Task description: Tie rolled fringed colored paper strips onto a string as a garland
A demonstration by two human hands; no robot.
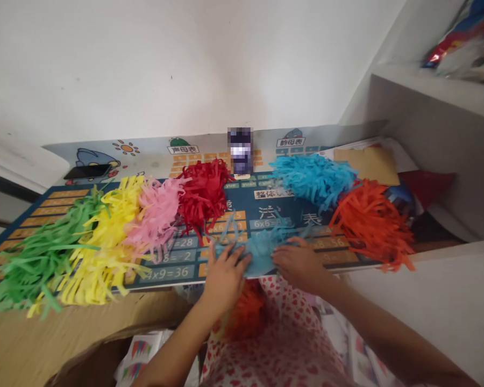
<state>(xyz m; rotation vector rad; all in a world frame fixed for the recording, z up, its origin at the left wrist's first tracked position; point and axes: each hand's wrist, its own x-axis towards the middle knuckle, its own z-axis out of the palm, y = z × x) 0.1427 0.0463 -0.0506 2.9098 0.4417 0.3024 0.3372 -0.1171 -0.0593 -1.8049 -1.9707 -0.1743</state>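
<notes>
Light blue fringed tissue paper lies at the front edge of the desk, its strips blurred by motion. My left hand rests over its left side with the fingers spread. On the other side, my right hand has its fingers bent together at the paper's edge, gripping it. An orange fringed paper bunch sits on my lap below. Fluffy paper pom-poms lie further back: red, pink, yellow and green to the left, blue and orange-red to the right.
A printed mat covers the desk. At the back a pixelated upright device leans by the wall, and a black phone lies at left. Brown paper is at right beside a white shelf. Below stands an open cardboard box.
</notes>
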